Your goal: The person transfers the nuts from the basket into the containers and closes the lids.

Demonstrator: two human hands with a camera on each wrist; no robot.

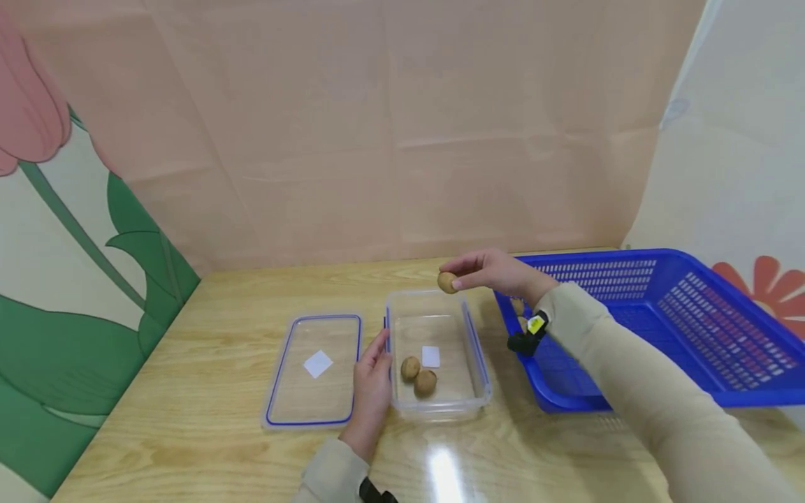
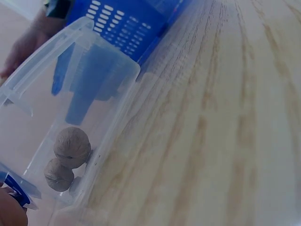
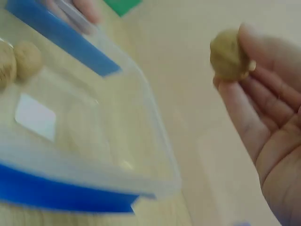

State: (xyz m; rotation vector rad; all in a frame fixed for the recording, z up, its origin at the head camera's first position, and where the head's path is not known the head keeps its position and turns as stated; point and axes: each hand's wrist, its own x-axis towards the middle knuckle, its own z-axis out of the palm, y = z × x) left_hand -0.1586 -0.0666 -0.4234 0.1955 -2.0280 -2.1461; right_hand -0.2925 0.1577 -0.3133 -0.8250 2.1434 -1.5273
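My right hand (image 1: 497,272) pinches a walnut (image 1: 447,282) between thumb and fingers, above the far right rim of a clear plastic container (image 1: 462,405). In the right wrist view, the held walnut (image 3: 229,55) is apart from the container. Two walnuts lie touching inside, near the left wall: one walnut (image 1: 411,368) and a nearer walnut (image 1: 425,383). A white square (image 1: 430,356) shows at the container's base. Against the container's left side rests my left hand (image 1: 372,384), its fingers fairly straight along the wall by a blue latch (image 2: 18,189).
Left of the container, a clear lid with a blue seal (image 1: 295,402) lies flat on the wooden table (image 1: 207,377). A blue perforated basket (image 1: 660,328) stands at the right, partly behind my right forearm, with walnuts (image 1: 518,306) at its left end.
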